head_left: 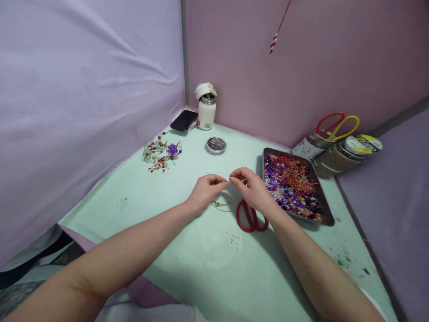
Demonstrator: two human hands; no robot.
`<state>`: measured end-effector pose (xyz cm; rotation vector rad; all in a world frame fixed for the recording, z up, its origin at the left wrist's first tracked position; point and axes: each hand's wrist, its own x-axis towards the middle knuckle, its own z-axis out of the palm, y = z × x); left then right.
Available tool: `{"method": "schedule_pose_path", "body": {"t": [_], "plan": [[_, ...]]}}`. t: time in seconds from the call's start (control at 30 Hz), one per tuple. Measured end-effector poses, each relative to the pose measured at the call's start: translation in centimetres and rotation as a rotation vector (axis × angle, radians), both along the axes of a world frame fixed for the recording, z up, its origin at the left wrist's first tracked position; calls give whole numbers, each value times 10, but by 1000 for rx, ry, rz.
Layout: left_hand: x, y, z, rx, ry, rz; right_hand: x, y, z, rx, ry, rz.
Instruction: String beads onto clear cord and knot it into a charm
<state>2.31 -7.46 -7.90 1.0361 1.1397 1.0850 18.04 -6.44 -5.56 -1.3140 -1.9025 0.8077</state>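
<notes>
My left hand and my right hand meet at the fingertips over the middle of the table, each in a pinch. A thin cord with a small yellowish bead hangs or lies just below them. What the fingertips pinch is too small to make out. Red-handled scissors lie under my right wrist, their blades hidden by the hand. To the right, a metal tray holds purple, clear, black and orange beads with a tangle of orange-red cords.
Beaded strings lie at the left. Behind stand a round tin, a phone and an open white bottle. Jars with red and yellow scissors are behind the tray. A beaded cord hangs against the pink wall.
</notes>
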Motion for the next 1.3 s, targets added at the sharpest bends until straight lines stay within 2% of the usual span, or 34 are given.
{"method": "schedule_pose_path", "body": {"t": [0.1,0.23,0.3,0.4,0.53,0.67,0.8,1.1,1.3], "plan": [[0,-1,-2,115,171,-16,-3,-6,4,183,-127,32],[1,-4,-3,216,358,-32,-6,-12,6,338,-327,69],[1,-5,-4,240,391,-44,-8,-13,5,399,-382,76],[0,-4,-6,241,369,-42,-10,-14,5,450,-340,84],[0,-1,-5,158,190,8,-10,-13,3,448,-185,95],[0,0,2,26,-27,84,-7,-9,1,422,-108,48],[0,0,8,-33,-162,71,-4,-4,-1,363,-57,7],[-1,-1,8,-53,-228,16,-4,-5,2,332,-39,28],[-1,0,7,-61,-176,55,-5,-8,6,318,51,16]]}}
